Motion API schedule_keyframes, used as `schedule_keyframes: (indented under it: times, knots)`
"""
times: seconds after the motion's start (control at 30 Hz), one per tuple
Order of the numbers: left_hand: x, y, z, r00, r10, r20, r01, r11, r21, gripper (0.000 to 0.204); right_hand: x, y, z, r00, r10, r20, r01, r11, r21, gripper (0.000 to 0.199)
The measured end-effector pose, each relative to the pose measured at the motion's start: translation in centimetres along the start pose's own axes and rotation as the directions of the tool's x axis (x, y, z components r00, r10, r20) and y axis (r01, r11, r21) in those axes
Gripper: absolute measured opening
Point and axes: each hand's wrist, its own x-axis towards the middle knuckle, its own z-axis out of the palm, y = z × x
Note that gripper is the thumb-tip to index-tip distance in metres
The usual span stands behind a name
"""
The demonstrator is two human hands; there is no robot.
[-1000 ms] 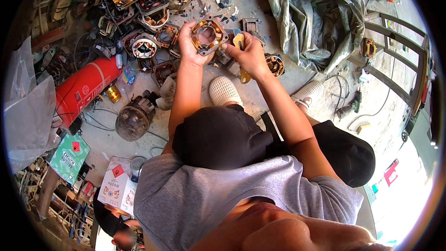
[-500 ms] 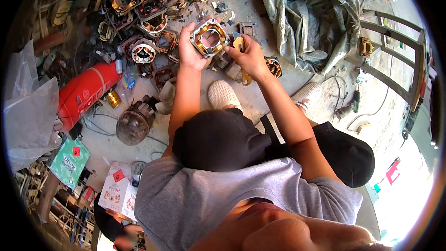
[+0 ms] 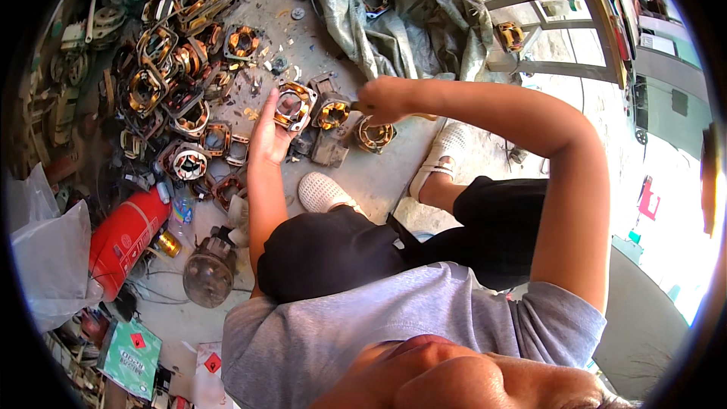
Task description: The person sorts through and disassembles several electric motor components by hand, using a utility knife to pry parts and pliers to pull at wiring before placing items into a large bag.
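Observation:
My left hand (image 3: 271, 132) holds a motor stator (image 3: 295, 107), a squarish metal frame with copper windings around a round opening. To its right, my right hand (image 3: 385, 100) is closed around a yellow utility knife (image 3: 426, 116). Only the rear end of its handle shows; the hand hides the blade side. Between the hands, another copper-wound stator (image 3: 333, 114) rests against a dark metal block (image 3: 330, 150). The fingertips of my right hand are close to its right edge; whether they touch cannot be made out. Just below that hand, one more round stator (image 3: 376, 136) lies on the floor.
A heap of stators (image 3: 178, 53) covers the floor at upper left. A grey tarpaulin (image 3: 416, 30) lies crumpled beyond my right hand, beside a wooden rack (image 3: 560, 30). A red cylinder (image 3: 125, 242) and a dark motor (image 3: 209, 269) are at left. My shoes (image 3: 326, 191) stand nearby.
My view has shifted right, so the scene sits further left. My right hand, with the knife, has moved away from the held stator, and its elbow has swung outward. The left hand keeps its stator.

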Motion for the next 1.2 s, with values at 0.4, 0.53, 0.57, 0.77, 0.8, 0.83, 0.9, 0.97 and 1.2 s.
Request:
schedule_keyframes:
  times: [0.4, 0.53, 0.57, 0.77, 0.8, 0.83, 0.9, 0.97, 1.2]
  knots:
    - [0.8, 1.3, 7.3, 0.995, -0.099, 0.029, 0.073, 0.874, 0.48, 0.053, -14.0, 8.9, -1.1, 0.79, 0.59, -0.168, -0.333, 0.642, 0.69, 0.027]
    - [0.8, 1.2, 11.6, 0.987, -0.161, 0.01, 0.112, 0.73, 0.674, 0.06, -14.6, 11.6, 1.5, 0.745, 0.659, -0.104, -0.338, 0.508, 0.792, 0.034]
    - [1.0, 0.8, 13.0, 0.982, -0.189, 0.004, 0.131, 0.694, 0.707, 0.058, -14.7, 12.3, 3.0, 0.746, 0.66, -0.089, -0.312, 0.465, 0.829, 0.035]
    - [6.3, -3.5, 18.9, 0.97, -0.224, 0.097, 0.006, 0.419, 0.908, 0.037, -11.7, 15.8, 6.6, 0.604, 0.672, -0.429, 0.132, 0.446, 0.885, 0.034]
    - [7.2, -4.6, 20.4, 0.966, -0.238, 0.098, 0.011, 0.42, 0.907, 0.036, -11.4, 15.7, 6.1, 0.585, 0.701, -0.407, 0.196, 0.365, 0.91, 0.033]
    - [7.8, -5.6, 22.2, 0.964, -0.248, 0.101, 0.012, 0.42, 0.907, 0.036, -11.1, 16.0, 5.6, 0.574, 0.71, -0.408, 0.223, 0.344, 0.912, 0.032]
    - [9.1, -7.7, 25.2, 0.928, -0.358, 0.106, 0.107, 0.527, 0.843, 0.035, -10.6, 16.8, 4.7, 0.553, 0.728, -0.404, 0.271, 0.302, 0.914, 0.03]
    - [12.0, -10.1, 25.8, 0.865, -0.478, 0.154, 0.164, 0.559, 0.813, 0.036, -9.4, 18.6, 4.7, 0.439, 0.677, -0.591, 0.327, 0.492, 0.807, 0.029]
    - [14.5, -5.4, 22.8, 0.913, -0.183, 0.364, -0.407, -0.358, 0.84, 0.064, -7.9, 16.5, 2.6, 0.64, 0.621, -0.453, 0.37, 0.268, 0.89, 0.029]
